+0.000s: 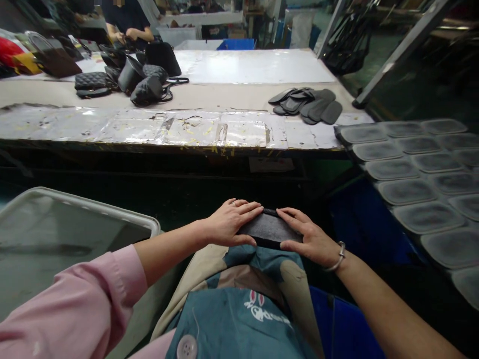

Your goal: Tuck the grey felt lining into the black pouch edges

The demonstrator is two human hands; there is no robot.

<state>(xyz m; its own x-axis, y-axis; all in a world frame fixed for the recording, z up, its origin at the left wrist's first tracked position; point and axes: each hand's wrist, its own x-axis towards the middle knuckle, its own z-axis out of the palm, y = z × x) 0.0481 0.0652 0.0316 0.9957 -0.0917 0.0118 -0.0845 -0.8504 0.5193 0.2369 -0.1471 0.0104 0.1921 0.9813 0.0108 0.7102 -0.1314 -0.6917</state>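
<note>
A stack of dark grey flat felt pieces [268, 229] rests on my lap, over a teal apron. My left hand [229, 223] clasps the stack's left end, fingers over the top and thumb under the near edge. My right hand [309, 239], with a bracelet at the wrist, clasps the right end the same way. Both hands press the stack between them.
Rows of oval dark pieces coated in pale glue lie on a board [419, 169] at my right. Loose black oval pieces [307, 103] sit on the worktable [179, 127]. Black quilted bags [138, 80] lie far left, near another person [127, 25]. A grey bin [75, 234] stands at my left.
</note>
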